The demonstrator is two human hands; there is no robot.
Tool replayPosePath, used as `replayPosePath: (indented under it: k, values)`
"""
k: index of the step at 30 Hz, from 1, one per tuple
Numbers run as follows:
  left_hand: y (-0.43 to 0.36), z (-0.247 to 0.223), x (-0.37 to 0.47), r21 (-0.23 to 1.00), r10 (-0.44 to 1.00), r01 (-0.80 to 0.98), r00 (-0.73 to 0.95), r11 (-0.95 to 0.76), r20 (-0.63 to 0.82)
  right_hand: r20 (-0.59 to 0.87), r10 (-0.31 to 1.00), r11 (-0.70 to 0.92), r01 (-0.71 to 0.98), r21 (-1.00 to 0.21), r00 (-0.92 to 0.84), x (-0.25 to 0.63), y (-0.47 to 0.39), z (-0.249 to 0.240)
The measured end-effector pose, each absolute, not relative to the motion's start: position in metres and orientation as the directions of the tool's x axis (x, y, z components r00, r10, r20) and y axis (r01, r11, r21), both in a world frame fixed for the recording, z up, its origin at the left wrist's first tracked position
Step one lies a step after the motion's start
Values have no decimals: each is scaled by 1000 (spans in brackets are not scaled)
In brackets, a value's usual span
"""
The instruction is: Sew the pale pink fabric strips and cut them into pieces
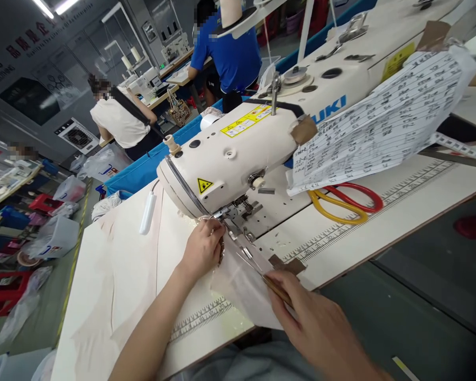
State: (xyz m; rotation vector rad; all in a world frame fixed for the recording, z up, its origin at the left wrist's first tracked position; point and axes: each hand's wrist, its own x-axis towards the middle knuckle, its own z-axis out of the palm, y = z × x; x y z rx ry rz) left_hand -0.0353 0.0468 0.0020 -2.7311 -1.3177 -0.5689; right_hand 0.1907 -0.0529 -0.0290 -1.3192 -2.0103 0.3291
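My left hand (204,246) is closed on the edge of a sheer white fabric (241,286), close to the presser foot (222,213) of a white sewing machine (222,159). A beaded-looking trim shows along that edge by my fingers. Gripped in my right hand (309,317) is a pair of tweezers (275,288), brownish at the grip, with thin metal tips pointing toward the machine. These tips hover over or touch the fabric; I cannot tell which. Part of the fabric drapes over the table's front edge, beneath my right hand.
Red-and-yellow-handled scissors (337,203) lie right of the needle area, under a handwritten paper sheet (376,121). Printed rulers (329,238) run along the table (135,254). Pale fabric spreads left. Behind a blue cloth trough (137,169), two people sit at other machines.
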Motion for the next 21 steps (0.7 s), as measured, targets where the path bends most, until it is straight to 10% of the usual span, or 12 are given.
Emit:
replayPosePath:
  k: [21]
  values:
    - [18, -16, -14, 112, 811, 853, 435, -511, 391, 474, 820, 535, 723, -438, -320, 221, -65, -28]
